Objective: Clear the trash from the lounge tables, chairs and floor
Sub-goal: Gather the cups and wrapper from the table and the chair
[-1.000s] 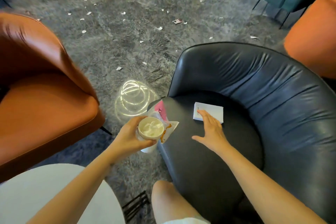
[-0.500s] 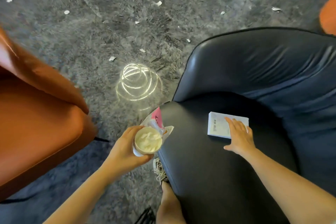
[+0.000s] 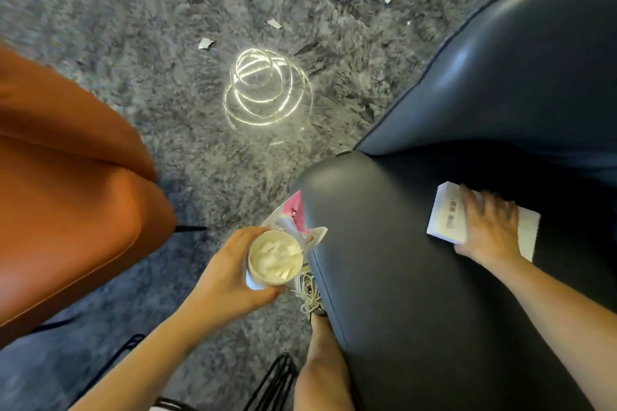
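Note:
A small white box with a barcode lies on the seat of the dark leather armchair. My right hand lies on top of the box, fingers spread over it and thumb at its near edge. My left hand grips a paper cup stuffed with crumpled white tissue, together with a pink-and-white wrapper, just left of the seat's front corner. Small white paper scraps dot the grey shag carpet.
An orange armchair stands at the left with a thin black leg showing. A bright ring-shaped light reflection lies on the carpet between the two chairs. My leg and laced shoe stand against the dark seat's front. Black wire legs show at the bottom.
The view has dropped and closed in on the seat. My right hand has slid further over the white box and now covers most of it. My left hand keeps holding the cup and wrapper.

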A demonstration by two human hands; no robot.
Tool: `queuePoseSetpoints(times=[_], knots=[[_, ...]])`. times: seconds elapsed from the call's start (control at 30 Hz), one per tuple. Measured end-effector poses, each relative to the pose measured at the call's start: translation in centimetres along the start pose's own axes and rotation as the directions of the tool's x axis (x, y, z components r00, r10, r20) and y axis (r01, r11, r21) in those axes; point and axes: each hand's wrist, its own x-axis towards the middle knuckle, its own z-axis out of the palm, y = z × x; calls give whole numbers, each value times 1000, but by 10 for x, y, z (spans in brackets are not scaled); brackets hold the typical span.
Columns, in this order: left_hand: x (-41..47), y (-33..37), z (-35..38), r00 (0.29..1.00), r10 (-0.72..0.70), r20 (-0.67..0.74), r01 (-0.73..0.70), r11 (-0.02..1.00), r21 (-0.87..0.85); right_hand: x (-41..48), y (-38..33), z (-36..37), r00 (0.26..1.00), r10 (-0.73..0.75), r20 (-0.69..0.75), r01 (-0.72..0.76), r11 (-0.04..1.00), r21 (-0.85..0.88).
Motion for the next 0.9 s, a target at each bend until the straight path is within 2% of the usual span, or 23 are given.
queuePoseSetpoints(times=[0.07, 0.23, 0.4, 0.57, 0.7, 0.8, 0.9], knots=[[8, 3, -8, 1000, 1, 0, -1, 1000, 11, 1, -9, -4, 999, -51, 16, 51, 998, 34], [17, 19, -35, 999, -2, -34, 4, 999, 37, -2, -63, -34, 977, -209, -46, 212, 972, 103], [0, 40, -83, 991, -21, -129, 27, 999, 46, -3, -134, -95, 893, -407, -190, 441, 876, 195], [-39, 50, -142, 948, -61, -313, 83, 995, 57, -8, -214, -172, 757, -569, -322, 643, 737, 210], [-83, 38, -188, 880, -159, -448, 202, 978, 51, -20, -280, -228, 607, -674, -421, 784, 594, 180], [-119, 22, -221, 806, -224, -548, 278, 960, 16, -34, -334, -265, 507, -758, -411, 850, 519, 92], [-156, 4, -249, 699, -291, -654, 328, 942, -68, -55, -390, -296, 405, -826, -392, 903, 427, 34]])
